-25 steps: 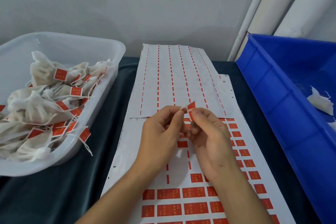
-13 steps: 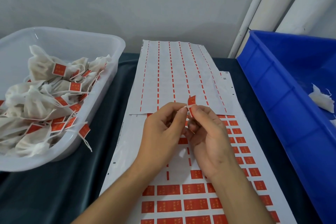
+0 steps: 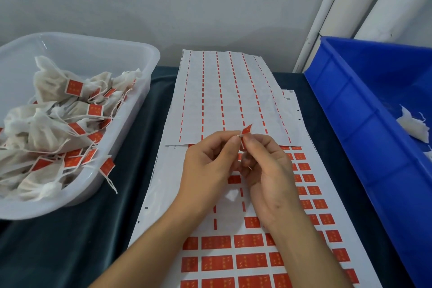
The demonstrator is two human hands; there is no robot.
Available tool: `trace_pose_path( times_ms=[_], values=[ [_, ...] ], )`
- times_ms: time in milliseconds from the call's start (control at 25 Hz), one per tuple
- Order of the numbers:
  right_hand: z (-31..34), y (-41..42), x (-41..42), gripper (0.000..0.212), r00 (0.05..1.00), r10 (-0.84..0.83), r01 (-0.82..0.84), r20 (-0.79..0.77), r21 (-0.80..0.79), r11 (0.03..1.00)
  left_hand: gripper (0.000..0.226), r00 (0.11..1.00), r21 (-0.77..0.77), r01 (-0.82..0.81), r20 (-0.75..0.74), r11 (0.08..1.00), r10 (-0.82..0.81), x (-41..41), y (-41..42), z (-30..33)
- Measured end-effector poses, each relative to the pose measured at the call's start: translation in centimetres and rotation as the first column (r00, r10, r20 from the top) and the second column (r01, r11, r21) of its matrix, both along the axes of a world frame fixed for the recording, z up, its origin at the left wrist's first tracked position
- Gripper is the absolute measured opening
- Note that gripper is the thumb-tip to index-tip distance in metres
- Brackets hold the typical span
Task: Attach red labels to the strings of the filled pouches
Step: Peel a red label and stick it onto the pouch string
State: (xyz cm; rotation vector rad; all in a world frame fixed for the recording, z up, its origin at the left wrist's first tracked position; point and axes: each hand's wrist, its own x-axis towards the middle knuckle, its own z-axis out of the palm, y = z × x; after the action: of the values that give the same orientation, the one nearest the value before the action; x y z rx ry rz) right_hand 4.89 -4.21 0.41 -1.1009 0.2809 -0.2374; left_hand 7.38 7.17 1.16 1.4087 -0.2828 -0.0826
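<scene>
— So, head view, item one?
— Red label, peeled, pinched between my left hand and right hand, above the label sheet. Whether a string lies between my fingertips, I cannot tell.
— Item two?
— Filled pouches, already labelled, in the clear tub at left; one unlabelled pouch in the blue crate at right.
— Step?
— Folding the label, I judge. Next: press both halves flush.

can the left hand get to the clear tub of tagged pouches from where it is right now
Probably yes. The clear tub sits open-topped on the left hand's own side with only dark cloth between, but both hands are busy pinching a red label.
</scene>
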Motion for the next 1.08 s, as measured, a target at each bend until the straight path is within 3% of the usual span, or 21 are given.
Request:
trace_pose_path(
  times_ms=[200,360,480,880,1080],
  values=[
    [0.2,0.2,-0.1,0.028,1.0,-0.017,0.016,-0.004,-0.144,0.989,0.019,0.991,-0.103,-0.011,-0.131,0.995,-0.003,0.4,0.1,-0.1],
    [0.6,-0.1,-0.1,0.038,0.998,0.06,-0.061,-0.013,-0.076,0.995,0.025,0.961,-0.239,-0.02,-0.271,0.971,-0.047,1.0,0.4,0.2],
    [0.7,-0.1,-0.1,0.035,0.996,0.092,-0.093,-0.014,-0.149,0.984,0.021,0.957,-0.29,0.018,-0.271,0.957,-0.1,1.1,0.5,-0.1],
    [0.8,0.1,-0.1,0.03,0.996,-0.082,0.068,-0.029,-0.334,0.94,0.016,0.972,-0.07,-0.03,-0.235,0.997,0.013,0.9,0.4,-0.3],
    [0.8,0.1,-0.3,0.033,0.993,-0.115,0.1,-0.022,-0.344,0.934,0.016,0.973,-0.015,-0.058,-0.224,0.998,0.054,0.8,0.3,-0.4]
  ],
)
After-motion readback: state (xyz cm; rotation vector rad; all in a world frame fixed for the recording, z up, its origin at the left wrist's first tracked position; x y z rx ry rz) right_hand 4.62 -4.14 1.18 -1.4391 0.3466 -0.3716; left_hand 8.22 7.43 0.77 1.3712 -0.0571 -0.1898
